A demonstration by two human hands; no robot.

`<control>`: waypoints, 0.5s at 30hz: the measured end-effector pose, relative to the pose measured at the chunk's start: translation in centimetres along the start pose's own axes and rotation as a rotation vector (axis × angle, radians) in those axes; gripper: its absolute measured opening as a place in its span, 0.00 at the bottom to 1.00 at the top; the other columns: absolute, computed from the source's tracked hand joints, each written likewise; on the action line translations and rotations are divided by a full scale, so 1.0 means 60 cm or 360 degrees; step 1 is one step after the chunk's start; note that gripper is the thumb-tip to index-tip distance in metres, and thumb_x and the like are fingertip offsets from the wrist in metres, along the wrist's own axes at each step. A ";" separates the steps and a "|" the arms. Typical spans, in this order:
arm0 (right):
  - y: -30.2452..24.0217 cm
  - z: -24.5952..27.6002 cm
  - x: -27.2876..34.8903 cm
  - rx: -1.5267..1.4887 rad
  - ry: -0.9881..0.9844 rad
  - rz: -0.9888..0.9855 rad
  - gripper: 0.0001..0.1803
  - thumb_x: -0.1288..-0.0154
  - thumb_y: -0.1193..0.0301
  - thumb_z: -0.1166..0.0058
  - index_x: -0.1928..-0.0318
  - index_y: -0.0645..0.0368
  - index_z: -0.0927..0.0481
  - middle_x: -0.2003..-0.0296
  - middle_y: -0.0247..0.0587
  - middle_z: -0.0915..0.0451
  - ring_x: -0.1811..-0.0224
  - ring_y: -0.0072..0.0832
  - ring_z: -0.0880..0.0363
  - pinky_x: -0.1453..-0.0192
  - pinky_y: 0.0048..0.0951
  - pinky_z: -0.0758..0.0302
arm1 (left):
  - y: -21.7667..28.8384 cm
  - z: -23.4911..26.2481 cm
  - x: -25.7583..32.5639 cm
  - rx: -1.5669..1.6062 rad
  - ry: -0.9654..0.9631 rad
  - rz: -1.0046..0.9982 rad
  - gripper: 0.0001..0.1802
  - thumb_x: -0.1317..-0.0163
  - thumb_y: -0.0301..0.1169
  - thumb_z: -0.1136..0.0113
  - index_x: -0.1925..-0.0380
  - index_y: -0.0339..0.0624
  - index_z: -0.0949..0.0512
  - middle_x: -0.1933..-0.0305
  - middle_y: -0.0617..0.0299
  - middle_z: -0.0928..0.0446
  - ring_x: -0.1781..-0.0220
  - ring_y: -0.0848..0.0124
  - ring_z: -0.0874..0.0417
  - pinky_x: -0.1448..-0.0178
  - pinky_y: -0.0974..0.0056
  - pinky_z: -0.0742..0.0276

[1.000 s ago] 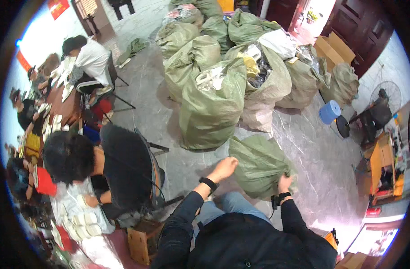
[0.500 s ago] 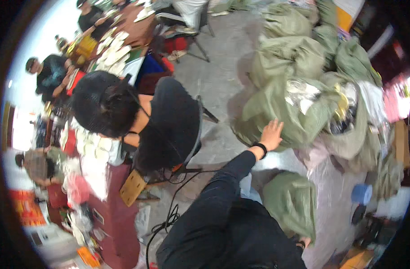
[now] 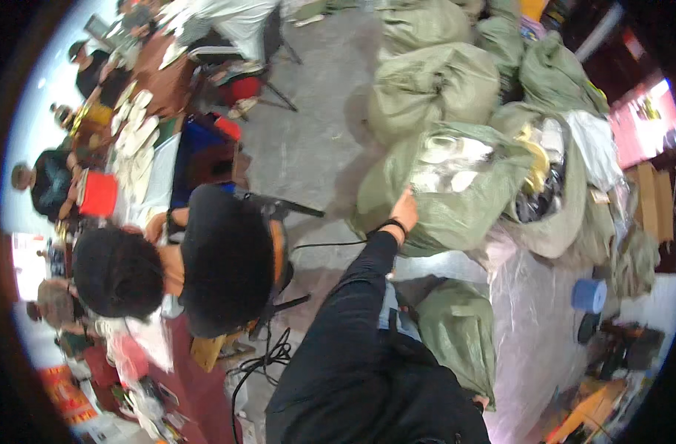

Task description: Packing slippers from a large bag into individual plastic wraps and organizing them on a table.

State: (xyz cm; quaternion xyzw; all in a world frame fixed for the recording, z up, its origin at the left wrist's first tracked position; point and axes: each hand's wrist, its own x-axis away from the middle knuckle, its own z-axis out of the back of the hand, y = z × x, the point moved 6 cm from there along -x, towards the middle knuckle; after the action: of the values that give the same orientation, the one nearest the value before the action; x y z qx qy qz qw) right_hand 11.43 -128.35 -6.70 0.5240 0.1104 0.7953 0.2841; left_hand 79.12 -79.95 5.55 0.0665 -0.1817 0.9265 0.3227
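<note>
1. The bare left hand [image 3: 404,213] touches the front of a full, open-topped, green woven-plastic sack [image 3: 452,222], index finger extended near the rim; I cannot tell whether it grips.
2. White items [image 3: 456,159] show in that sack's mouth.
3. The bare right hand [image 3: 482,402], mostly hidden, is at the lower end of a 2nd, slacker green sack [image 3: 460,333], beside the person's legs; its grip cannot be told.

Glare streaks the floor [image 3: 526,318] (slight blur overall); edges bend into black.
</note>
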 end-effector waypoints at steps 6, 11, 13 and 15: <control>-0.027 0.108 0.120 -0.0981 0.0217 -0.0630 0.11 0.47 0.72 0.52 0.63 0.64 0.26 0.63 0.46 0.24 0.60 0.39 0.29 0.55 0.35 0.31 | 0.049 0.039 0.056 0.1282 -0.0113 -0.0112 0.12 0.45 0.30 0.56 0.73 0.38 0.23 0.69 0.46 0.21 0.63 0.52 0.20 0.54 0.52 0.28; 0.201 -0.069 0.106 -0.2195 0.0978 -0.0908 0.10 0.51 0.81 0.50 0.65 0.64 0.29 0.70 0.45 0.25 0.68 0.38 0.29 0.60 0.33 0.31 | 0.158 0.103 -0.061 0.2196 0.0251 0.0177 0.17 0.41 0.36 0.56 0.74 0.32 0.26 0.70 0.39 0.25 0.64 0.43 0.24 0.57 0.48 0.29; 0.038 -0.002 0.091 -0.3107 0.0771 -0.1109 0.13 0.43 0.68 0.53 0.60 0.64 0.27 0.66 0.44 0.23 0.64 0.37 0.29 0.57 0.33 0.32 | 0.150 0.114 -0.032 0.2067 0.0311 0.0426 0.17 0.41 0.36 0.57 0.74 0.31 0.26 0.70 0.39 0.25 0.63 0.43 0.24 0.57 0.47 0.29; 0.001 0.063 0.130 -0.3534 0.0589 -0.0859 0.24 0.39 0.57 0.62 0.53 0.65 0.27 0.58 0.45 0.24 0.60 0.38 0.28 0.54 0.34 0.32 | 0.160 0.137 -0.032 0.2304 0.0301 0.0668 0.17 0.41 0.35 0.56 0.73 0.28 0.27 0.69 0.37 0.26 0.61 0.41 0.25 0.58 0.48 0.31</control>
State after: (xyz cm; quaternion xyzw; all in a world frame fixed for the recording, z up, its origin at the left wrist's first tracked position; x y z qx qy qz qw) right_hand 12.56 -124.46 0.96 -0.1791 -0.5008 0.4324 0.7281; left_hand 74.69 -91.16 9.84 0.1458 0.4914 0.8581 0.0296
